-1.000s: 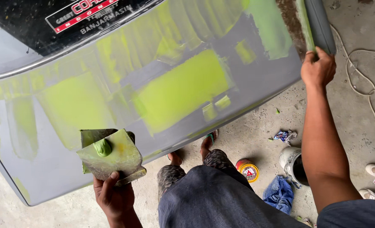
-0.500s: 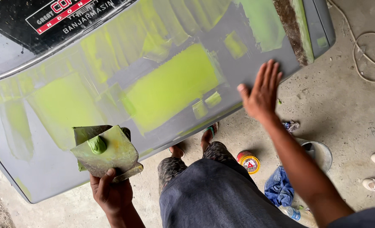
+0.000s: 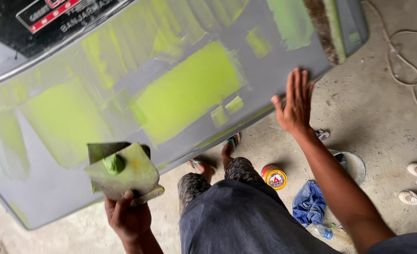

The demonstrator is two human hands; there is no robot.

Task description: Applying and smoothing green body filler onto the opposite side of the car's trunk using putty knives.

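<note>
Grey car panel (image 3: 274, 80) across the upper frame, patched with yellow-green filler. Left hand (image 3: 126, 218), lower left, gripping a putty board (image 3: 124, 174) with a green blob. Right hand (image 3: 295, 101) spread wide, seemingly touching the panel's lower edge. Concrete floor (image 3: 382, 117) at right.

Bare floor (image 3: 382, 117) right; tin (image 3: 275, 178), rag (image 3: 309, 204) below
</note>
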